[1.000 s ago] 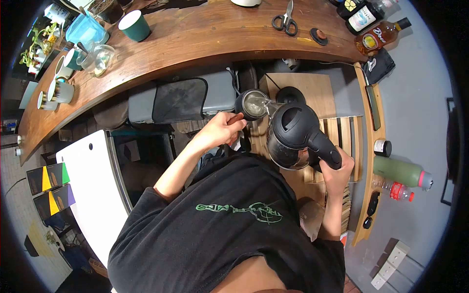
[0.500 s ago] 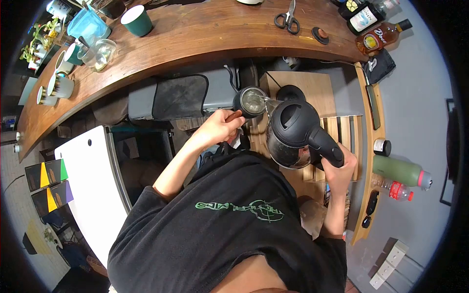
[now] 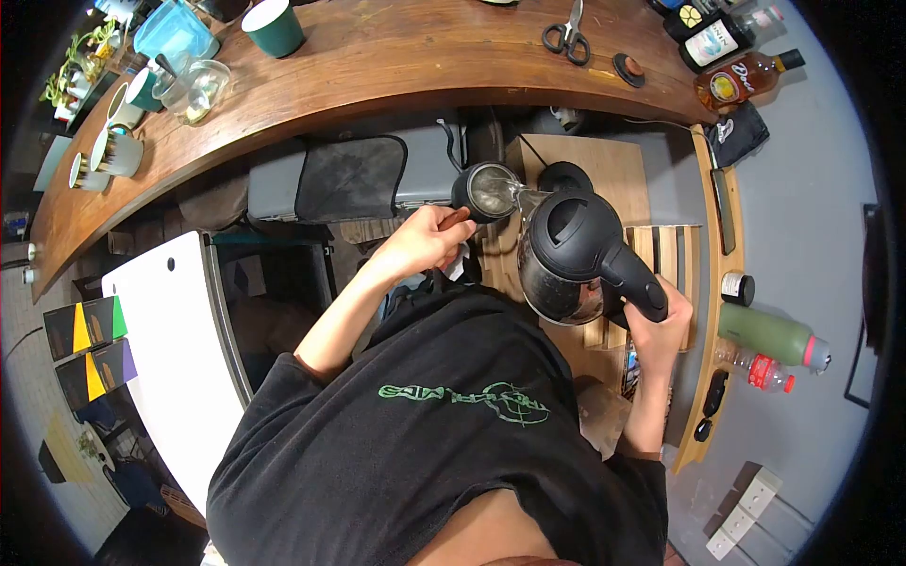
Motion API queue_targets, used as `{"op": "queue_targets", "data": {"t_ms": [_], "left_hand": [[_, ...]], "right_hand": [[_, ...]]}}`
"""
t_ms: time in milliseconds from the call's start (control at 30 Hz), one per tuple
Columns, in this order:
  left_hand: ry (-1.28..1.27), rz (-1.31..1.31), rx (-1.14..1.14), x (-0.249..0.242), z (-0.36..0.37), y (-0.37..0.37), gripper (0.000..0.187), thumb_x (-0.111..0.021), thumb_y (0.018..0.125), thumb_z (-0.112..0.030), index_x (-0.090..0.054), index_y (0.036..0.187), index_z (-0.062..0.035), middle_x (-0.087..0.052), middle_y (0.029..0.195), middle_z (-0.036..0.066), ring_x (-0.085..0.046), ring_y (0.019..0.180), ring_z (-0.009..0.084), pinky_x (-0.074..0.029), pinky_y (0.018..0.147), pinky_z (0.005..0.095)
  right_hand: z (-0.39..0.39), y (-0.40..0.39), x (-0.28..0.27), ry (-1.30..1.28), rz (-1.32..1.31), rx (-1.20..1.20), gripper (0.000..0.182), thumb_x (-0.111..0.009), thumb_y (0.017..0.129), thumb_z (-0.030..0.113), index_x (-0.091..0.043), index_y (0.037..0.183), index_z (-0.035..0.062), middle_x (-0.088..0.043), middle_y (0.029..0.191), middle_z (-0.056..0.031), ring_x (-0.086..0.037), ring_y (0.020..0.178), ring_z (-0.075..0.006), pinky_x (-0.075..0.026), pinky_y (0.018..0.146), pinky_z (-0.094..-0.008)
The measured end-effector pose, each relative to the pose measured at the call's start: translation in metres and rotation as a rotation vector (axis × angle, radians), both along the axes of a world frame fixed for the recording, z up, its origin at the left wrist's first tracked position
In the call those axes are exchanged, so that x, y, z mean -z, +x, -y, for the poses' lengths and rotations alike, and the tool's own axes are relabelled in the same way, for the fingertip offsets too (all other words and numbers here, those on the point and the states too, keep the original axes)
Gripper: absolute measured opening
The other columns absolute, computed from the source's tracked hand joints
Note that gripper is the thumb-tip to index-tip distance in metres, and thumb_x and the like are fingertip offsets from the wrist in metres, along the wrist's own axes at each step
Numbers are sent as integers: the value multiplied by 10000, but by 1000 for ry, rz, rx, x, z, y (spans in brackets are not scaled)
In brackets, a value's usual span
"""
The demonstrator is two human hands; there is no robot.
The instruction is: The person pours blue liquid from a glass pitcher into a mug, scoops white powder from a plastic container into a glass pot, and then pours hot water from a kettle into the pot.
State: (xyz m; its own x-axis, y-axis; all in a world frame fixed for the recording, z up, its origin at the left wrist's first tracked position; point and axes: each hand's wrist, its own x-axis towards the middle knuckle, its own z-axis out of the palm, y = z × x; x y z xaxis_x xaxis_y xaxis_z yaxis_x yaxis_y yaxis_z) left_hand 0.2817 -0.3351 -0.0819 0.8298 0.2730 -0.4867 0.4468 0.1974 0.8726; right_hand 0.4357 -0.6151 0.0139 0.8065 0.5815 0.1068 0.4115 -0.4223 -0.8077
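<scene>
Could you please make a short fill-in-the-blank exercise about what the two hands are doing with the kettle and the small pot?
1. The right hand grips the black kettle by its ____.
2. The kettle is tilted so that ____ runs from its spout into the small pot.
3. The left hand holds the pot by its brown ____.
4. On the wooden counter lies a pair of ____.

Missing words: handle; water; handle; scissors

1 kettle (image 3: 566, 255), 1 small pot (image 3: 489, 191), 1 pair of scissors (image 3: 566, 33), 3 glass bottles (image 3: 746, 75), 1 green flask (image 3: 774, 335).
</scene>
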Motion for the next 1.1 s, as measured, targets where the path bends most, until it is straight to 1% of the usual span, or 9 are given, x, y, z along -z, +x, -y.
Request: {"op": "queue_targets", "data": {"t_ms": [167,300,367,467,567,667,933,1000,1100], "left_hand": [[-5,-6,7,3,-2,-2,371,-606,985,-274,-559,712,-27,-525,548,2,-490,501,90,-394,513,293],[-9,2,-1,5,-2,-4,366,-607,985,-271,-558,718,-25,-526,555,-1,-491,507,87,-396,511,291],[-62,15,-20,5,-3,-5,346,-614,985,-262,-569,748,-13,-529,568,-5,-494,513,84,-405,513,285],[-62,18,-32,-2,-3,-5,324,-620,984,-252,-581,789,4,-532,578,-7,-501,520,81,-414,514,279],[-83,22,-44,0,-5,-7,317,-623,983,-252,-586,815,14,-534,579,-6,-511,523,80,-418,512,278],[-55,9,-30,-4,-9,-9,317,-623,980,-253,-585,813,12,-535,577,-5,-515,517,84,-420,511,274],[-52,-6,-18,-12,-17,-19,308,-593,990,-234,-571,788,-2,-564,621,9,-533,545,90,-441,520,277],[-59,-4,-47,-15,-15,-21,286,-587,1009,-248,-580,830,-24,-472,593,-46,-375,493,26,-277,450,229],[-42,2,-34,-10,-18,-26,281,-589,1008,-250,-584,832,-31,-470,593,-50,-370,494,22,-277,449,231]], "right_hand": [[-4,0,0,-4,25,-6,176,-644,676,-1,-468,677,-5,-396,607,-8,-374,599,-69,-327,520,-267],[-7,0,-2,-2,16,10,149,-645,679,-9,-498,698,-15,-417,608,-14,-393,605,-65,-350,534,-260],[-6,2,-1,-11,2,4,133,-647,679,-10,-519,711,-22,-432,610,-18,-405,607,-65,-361,541,-258],[-11,3,-2,-14,62,-24,109,-647,685,-10,-598,777,-42,-501,633,-35,-459,619,-71,-409,576,-252],[-11,5,-1,-24,55,-27,103,-647,691,-6,-598,775,-42,-510,639,-32,-466,626,-70,-418,584,-251],[-17,2,1,32,54,-11,97,-646,695,-2,-585,761,-35,-492,633,-21,-450,622,-67,-403,573,-250],[-25,-3,1,21,35,-36,136,-643,693,3,-508,701,-13,-423,615,3,-393,608,-62,-334,536,-256],[-27,-4,2,17,37,-34,145,-643,692,5,-499,694,-11,-419,613,6,-389,607,-62,-327,532,-257],[-31,-8,4,44,4,-17,156,-645,692,9,-489,687,-6,-410,611,8,-387,606,-62,-322,530,-257]]}}
